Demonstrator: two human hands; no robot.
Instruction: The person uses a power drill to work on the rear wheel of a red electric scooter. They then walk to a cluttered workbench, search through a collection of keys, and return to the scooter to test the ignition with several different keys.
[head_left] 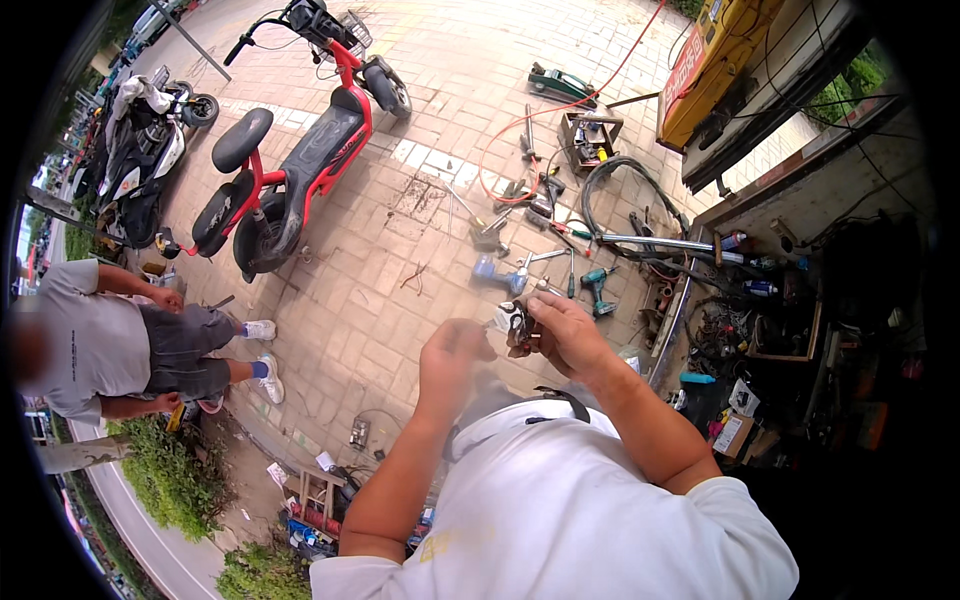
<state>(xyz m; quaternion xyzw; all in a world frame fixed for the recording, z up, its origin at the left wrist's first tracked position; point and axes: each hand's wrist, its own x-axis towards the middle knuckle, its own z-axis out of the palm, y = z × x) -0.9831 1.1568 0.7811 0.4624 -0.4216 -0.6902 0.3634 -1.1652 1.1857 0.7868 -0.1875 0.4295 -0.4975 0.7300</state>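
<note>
In front of my body, my right hand (572, 333) grips a small dark mechanical part (518, 328) with a pale, whitish piece on its left side. Its exact kind I cannot make out. Close by on the left is my left hand (452, 362), smeared by motion, so whether its fingers hold anything does not show. On the paving just beyond my hands lie a blue power tool (492, 271) and a teal cordless drill (598, 290). Wrenches and other hand tools are scattered around them.
A red electric scooter (318, 150) stands ahead on the left; a seated person (110, 330) is at far left. A green floor jack (562, 86), an open toolbox (590, 140) and a black hose (588, 195) lie ahead right. Cluttered shelving (790, 350) stands at right.
</note>
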